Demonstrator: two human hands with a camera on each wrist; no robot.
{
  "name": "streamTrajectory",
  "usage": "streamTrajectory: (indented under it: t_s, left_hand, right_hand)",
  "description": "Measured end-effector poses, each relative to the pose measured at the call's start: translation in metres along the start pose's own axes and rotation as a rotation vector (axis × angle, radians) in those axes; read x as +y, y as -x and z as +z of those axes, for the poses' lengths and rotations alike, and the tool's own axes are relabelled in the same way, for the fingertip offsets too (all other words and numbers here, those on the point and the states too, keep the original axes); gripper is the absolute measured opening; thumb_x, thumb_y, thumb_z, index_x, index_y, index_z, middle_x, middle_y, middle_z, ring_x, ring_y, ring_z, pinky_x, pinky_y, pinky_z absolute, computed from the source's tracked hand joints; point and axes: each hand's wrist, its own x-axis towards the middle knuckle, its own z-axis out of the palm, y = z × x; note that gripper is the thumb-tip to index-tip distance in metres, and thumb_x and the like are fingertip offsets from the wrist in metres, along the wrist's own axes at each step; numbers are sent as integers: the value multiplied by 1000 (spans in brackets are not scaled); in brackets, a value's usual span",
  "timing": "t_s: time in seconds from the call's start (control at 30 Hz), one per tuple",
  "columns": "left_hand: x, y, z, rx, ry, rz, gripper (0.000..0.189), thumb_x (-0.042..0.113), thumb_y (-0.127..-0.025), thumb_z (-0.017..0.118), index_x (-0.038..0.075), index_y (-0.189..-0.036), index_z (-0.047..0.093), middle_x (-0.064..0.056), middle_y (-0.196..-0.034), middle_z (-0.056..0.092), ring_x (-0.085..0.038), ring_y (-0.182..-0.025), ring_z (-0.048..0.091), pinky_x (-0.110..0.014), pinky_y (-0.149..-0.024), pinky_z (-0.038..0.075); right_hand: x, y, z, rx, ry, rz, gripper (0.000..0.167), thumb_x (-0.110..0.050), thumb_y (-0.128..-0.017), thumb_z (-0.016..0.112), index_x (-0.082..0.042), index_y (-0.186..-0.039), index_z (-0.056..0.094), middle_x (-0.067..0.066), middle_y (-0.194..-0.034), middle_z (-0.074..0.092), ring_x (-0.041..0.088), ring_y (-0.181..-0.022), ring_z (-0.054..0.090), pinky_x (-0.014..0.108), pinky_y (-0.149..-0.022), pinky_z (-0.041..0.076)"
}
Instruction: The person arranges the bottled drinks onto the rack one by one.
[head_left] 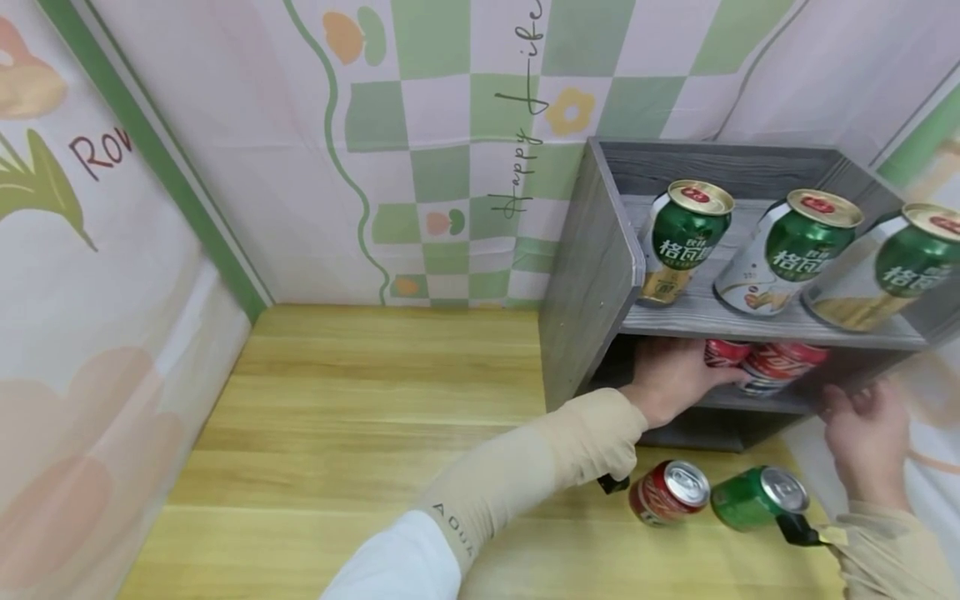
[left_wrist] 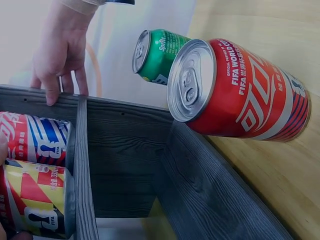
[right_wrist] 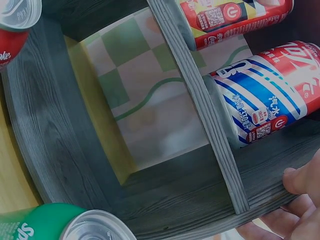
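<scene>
My left hand (head_left: pixel 675 377) reaches into the middle shelf and grips a red-and-yellow Coke can (left_wrist: pixel 37 195), partly hidden by the hand in the head view. Right beside it stands a red, white and blue Coke can (right_wrist: pixel 267 95). My right hand (head_left: pixel 870 429) holds the front edge of the right side panel (right_wrist: pixel 200 220) of the grey wooden shelf unit (head_left: pixel 585 292), thumb on the inner side and fingers outside.
Three green-and-white cans stand on the top shelf, the middle one (head_left: pixel 787 250) among them. On the wooden table (head_left: pixel 337 433) before the unit are a red Coke can (left_wrist: pixel 255 95) and a green Sprite can (head_left: pixel 750 500). A patterned cloth wall (head_left: pixel 442 167) rises behind.
</scene>
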Motion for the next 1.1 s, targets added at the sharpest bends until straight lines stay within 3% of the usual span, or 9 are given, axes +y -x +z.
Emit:
streamTrajectory:
  t_s: [0.27, 0.57, 0.83, 1.1]
  left_hand:
    - [5, -4, 0, -66, 30, -41, 78, 71, -81, 70, 34, -144, 46, 23, -138, 51, 10, -120, 48, -8, -85, 41]
    - [5, -6, 1, -48, 38, -41, 79, 72, -81, 70, 33, -145, 42, 21, -140, 48, 9, -125, 45, -9, -92, 39]
    - [5, -7, 2, -33, 37, -24, 81, 71, -81, 70, 32, -146, 41, 20, -141, 48, 7, -125, 45, -9, -90, 40]
    - [7, -4, -1, -124, 32, -77, 79, 71, -81, 71, 36, -146, 43, 22, -140, 48, 8, -122, 47, -12, -90, 42]
  right_hand:
    - [-1, 0, 1, -6, -78, 0, 48, 4, -99, 50, -24, -137, 56, -27, -91, 58, -14, -81, 57, 4, -67, 48]
    - [-2, 2, 1, -14, -71, -3, 50, 4, -100, 48, -22, -142, 54, -26, -97, 56, -14, -84, 56, 4, -69, 48]
    - [-3, 0, 1, -3, -37, 10, 49, 1, -100, 51, -20, -144, 53, -27, -93, 57, -14, -81, 56, 4, -67, 48]
    - [-2, 0, 0, -20, -43, 0, 50, 1, -100, 50, -20, -146, 52, -27, -96, 56, -14, -83, 56, 4, -68, 48]
